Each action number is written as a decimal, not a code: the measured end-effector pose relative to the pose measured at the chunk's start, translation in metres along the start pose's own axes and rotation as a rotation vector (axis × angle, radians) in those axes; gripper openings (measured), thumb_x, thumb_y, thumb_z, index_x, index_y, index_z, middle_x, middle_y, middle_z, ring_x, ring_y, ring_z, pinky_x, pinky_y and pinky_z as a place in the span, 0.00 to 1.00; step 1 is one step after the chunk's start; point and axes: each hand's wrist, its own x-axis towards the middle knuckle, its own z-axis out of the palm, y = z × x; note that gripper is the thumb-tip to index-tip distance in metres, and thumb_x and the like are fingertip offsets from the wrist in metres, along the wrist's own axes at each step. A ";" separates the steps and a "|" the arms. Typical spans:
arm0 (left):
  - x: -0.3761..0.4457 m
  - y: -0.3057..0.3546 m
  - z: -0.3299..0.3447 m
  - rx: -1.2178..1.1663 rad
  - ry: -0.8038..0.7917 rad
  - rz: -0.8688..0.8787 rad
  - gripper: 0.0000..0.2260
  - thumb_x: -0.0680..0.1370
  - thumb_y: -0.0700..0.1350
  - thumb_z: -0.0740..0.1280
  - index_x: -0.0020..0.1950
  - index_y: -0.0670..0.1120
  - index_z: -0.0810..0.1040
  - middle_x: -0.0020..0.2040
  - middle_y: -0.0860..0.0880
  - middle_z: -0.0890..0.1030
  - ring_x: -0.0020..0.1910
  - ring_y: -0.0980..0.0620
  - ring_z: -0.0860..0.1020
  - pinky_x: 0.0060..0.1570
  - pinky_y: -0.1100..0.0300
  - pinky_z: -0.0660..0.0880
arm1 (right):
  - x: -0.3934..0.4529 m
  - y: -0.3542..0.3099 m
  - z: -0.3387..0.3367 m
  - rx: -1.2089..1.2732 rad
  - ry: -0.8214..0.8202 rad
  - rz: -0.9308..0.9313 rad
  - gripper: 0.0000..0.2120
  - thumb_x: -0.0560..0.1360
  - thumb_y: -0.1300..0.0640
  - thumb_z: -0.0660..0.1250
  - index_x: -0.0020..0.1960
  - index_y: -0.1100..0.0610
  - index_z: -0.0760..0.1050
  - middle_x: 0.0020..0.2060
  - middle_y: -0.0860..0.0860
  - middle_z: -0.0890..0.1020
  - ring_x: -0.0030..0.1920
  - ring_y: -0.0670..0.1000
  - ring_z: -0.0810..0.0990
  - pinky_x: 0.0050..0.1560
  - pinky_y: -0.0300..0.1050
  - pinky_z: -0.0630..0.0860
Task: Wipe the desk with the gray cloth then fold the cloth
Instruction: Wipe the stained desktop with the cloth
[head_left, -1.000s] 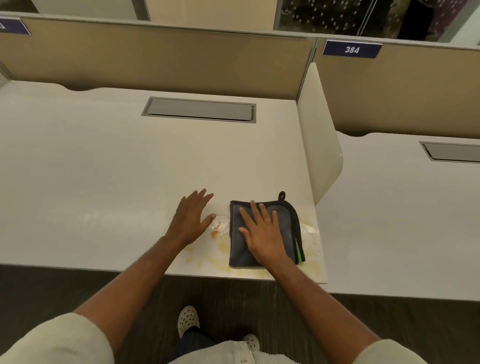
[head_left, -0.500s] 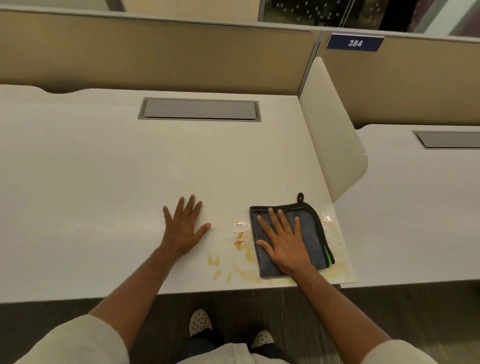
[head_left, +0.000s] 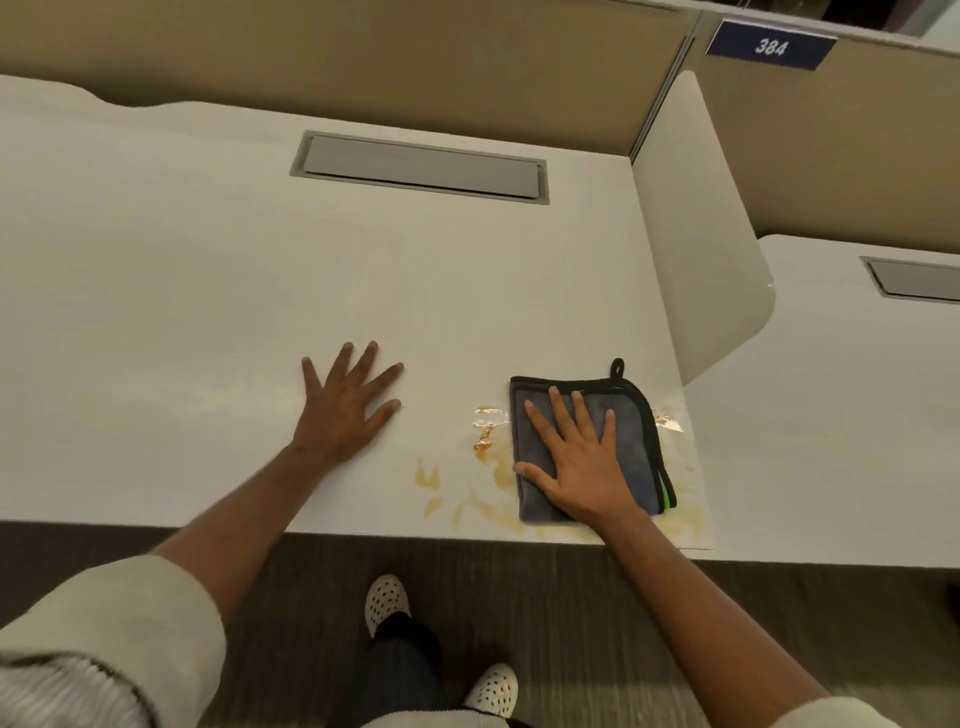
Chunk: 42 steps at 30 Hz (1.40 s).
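Observation:
A folded gray cloth (head_left: 631, 421) with black edging, a hanging loop and a green tag lies near the front right corner of the white desk (head_left: 208, 291). My right hand (head_left: 579, 460) presses flat on the cloth with fingers spread. My left hand (head_left: 348, 410) rests flat on the bare desk to the left of it, fingers spread, holding nothing. Amber liquid smears (head_left: 483, 467) spread on the desk around the cloth, to its left, below it and at its right edge.
A gray cable hatch (head_left: 421, 169) is set into the desk at the back. A white side divider (head_left: 701, 234) stands at the desk's right edge, with tan partition panels (head_left: 363, 57) behind. A second desk (head_left: 831, 415) lies to the right.
My left hand has slid left, away from the spill, and flattened on the desk. My right hand with the cloth has shifted slightly right, uncovering more of the smears.

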 end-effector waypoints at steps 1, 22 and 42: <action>0.001 -0.001 0.002 -0.004 0.002 -0.003 0.28 0.81 0.65 0.46 0.80 0.61 0.62 0.83 0.50 0.58 0.82 0.42 0.57 0.72 0.25 0.51 | 0.001 -0.001 0.002 -0.001 0.008 -0.001 0.39 0.76 0.24 0.38 0.80 0.38 0.29 0.81 0.48 0.32 0.81 0.56 0.31 0.77 0.71 0.33; 0.000 -0.004 0.011 -0.029 0.070 -0.045 0.25 0.83 0.63 0.53 0.80 0.62 0.61 0.83 0.53 0.57 0.83 0.47 0.54 0.76 0.30 0.48 | -0.012 -0.045 0.037 -0.048 0.094 -0.337 0.30 0.83 0.38 0.49 0.83 0.40 0.47 0.84 0.48 0.48 0.83 0.56 0.46 0.76 0.74 0.49; 0.004 -0.005 0.010 -0.035 0.029 -0.088 0.27 0.83 0.57 0.46 0.83 0.55 0.56 0.84 0.47 0.54 0.83 0.44 0.52 0.77 0.31 0.47 | -0.002 -0.077 0.035 -0.047 0.088 -0.410 0.36 0.79 0.32 0.53 0.83 0.41 0.47 0.84 0.49 0.48 0.83 0.56 0.47 0.75 0.76 0.52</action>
